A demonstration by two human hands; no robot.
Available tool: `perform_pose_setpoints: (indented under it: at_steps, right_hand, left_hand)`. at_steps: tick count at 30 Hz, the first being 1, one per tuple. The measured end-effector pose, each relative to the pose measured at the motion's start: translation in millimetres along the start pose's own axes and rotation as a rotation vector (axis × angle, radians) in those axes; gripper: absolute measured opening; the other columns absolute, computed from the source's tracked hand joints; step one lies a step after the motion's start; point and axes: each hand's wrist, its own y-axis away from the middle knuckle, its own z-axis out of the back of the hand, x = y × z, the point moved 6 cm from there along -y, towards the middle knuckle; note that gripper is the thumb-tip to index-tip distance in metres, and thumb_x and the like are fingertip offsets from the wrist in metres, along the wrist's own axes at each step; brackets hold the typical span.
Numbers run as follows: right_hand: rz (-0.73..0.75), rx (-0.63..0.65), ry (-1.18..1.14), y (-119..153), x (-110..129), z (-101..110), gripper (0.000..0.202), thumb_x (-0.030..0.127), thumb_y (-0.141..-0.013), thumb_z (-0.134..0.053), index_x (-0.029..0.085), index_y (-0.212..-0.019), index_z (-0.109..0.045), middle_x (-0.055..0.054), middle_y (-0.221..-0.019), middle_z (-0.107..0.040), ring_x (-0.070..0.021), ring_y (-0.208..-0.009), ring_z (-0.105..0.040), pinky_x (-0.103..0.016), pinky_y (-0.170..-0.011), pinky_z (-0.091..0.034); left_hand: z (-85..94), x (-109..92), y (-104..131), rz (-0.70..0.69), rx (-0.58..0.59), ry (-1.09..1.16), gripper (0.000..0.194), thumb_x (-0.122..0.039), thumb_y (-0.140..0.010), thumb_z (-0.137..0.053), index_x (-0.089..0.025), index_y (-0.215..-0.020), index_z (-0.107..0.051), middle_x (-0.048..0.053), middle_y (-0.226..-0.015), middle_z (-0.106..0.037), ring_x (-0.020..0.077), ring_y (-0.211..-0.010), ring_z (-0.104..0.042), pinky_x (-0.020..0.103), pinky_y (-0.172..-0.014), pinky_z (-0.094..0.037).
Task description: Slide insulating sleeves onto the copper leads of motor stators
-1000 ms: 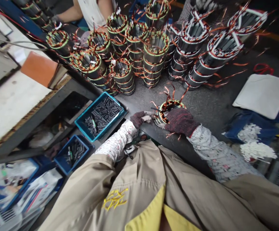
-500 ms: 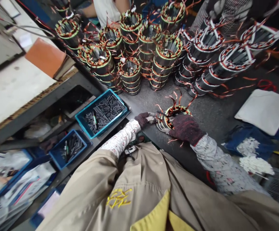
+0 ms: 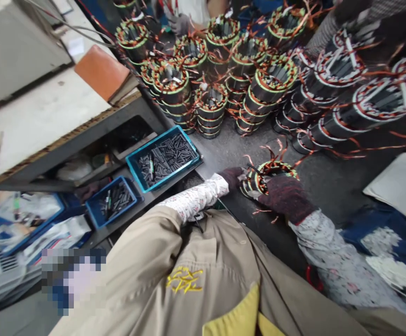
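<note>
A motor stator [image 3: 279, 167] with copper windings and a pale green rim lies tilted on the dark bench in front of me. Loose copper wire ends rise from its far side, and a thin black strip sticks up near its left edge. My right hand [image 3: 289, 198], in a dark maroon glove, is closed over the near rim, its fingers reaching the stator's front. My left hand [image 3: 231, 178], gloved alike, has its fingers bent against the stator's left side. Its fingertips are partly hidden.
Stacked stators [image 3: 212, 105] stand along the bench's far side. A teal bin [image 3: 170, 179] of small black pieces and a smaller blue bin [image 3: 110, 224] are at left. White pieces [image 3: 381, 240] and a pale sheet [image 3: 402, 186] lie right. A co-worker's gloved hand [image 3: 181, 24] shows behind.
The view has turned, so the bench and bins appear farther right. Both my hands stay at the stator, the left now closer against its side. A co-worker's gloved hand has come into view behind.
</note>
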Motion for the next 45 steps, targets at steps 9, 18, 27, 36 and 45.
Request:
perform_pose_setpoints:
  at_steps: [9, 18, 27, 36, 45]
  right_hand:
    - [-0.034, -0.048, 0.014, 1.4, 5.0, -0.7, 0.037, 0.04, -0.1, -0.055, 0.015, -0.107, -0.082, -0.022, -0.108, -0.08, -0.0376, -0.104, -0.076, -0.042, -0.086, -0.054]
    - [-0.035, -0.024, -0.012, 0.9, 5.9, -1.3, 0.04, 0.043, -0.101, -0.054, 0.012, -0.107, -0.08, -0.024, -0.11, -0.079, -0.0361, -0.106, -0.074, -0.041, -0.087, -0.049]
    - [-0.08, 0.024, -0.117, 0.1, 5.8, 5.1, 0.048, 0.05, -0.098, -0.056, 0.009, -0.11, -0.078, -0.023, -0.111, -0.079, -0.0336, -0.101, -0.073, -0.037, -0.078, -0.043]
    - [-0.067, 0.03, -0.08, 1.6, 5.1, 1.9, 0.051, 0.048, -0.101, -0.054, 0.005, -0.115, -0.076, -0.027, -0.116, -0.076, -0.0367, -0.109, -0.07, -0.039, -0.083, -0.042]
    - [-0.052, 0.017, -0.062, 1.5, 3.0, -2.1, 0.05, 0.047, -0.102, -0.056, 0.005, -0.118, -0.076, -0.026, -0.117, -0.076, -0.0365, -0.11, -0.07, -0.04, -0.084, -0.04]
  left_hand:
    - [166.1, -2.2, 53.2, 0.258, -0.203, -0.758, 0.037, -0.024, -0.097, -0.062, -0.014, -0.129, -0.077, 0.02, -0.138, -0.067, 0.0352, -0.132, -0.062, 0.045, -0.113, -0.048]
    - [224.6, 40.7, 50.7, 0.491, -0.015, -1.037, 0.043, -0.031, -0.091, -0.068, -0.017, -0.13, -0.077, 0.02, -0.146, -0.066, 0.0405, -0.143, -0.053, 0.051, -0.123, -0.036]
    - [185.7, 10.9, 72.3, 0.372, -0.345, -0.472, 0.047, -0.042, -0.096, -0.065, -0.025, -0.14, -0.062, 0.009, -0.123, -0.076, 0.0276, -0.114, -0.072, 0.04, -0.105, -0.054]
    - [35.3, 52.2, 26.8, 0.399, 0.075, 0.01, 0.025, -0.04, -0.088, -0.073, -0.018, -0.101, -0.074, 0.006, -0.094, -0.078, 0.0211, -0.09, -0.069, 0.037, -0.097, -0.058]
    - [5.7, 50.9, 13.4, 0.324, 0.146, -0.08, 0.035, -0.039, -0.096, -0.07, -0.016, -0.122, -0.077, 0.011, -0.118, -0.081, 0.025, -0.109, -0.075, 0.035, -0.104, -0.057]
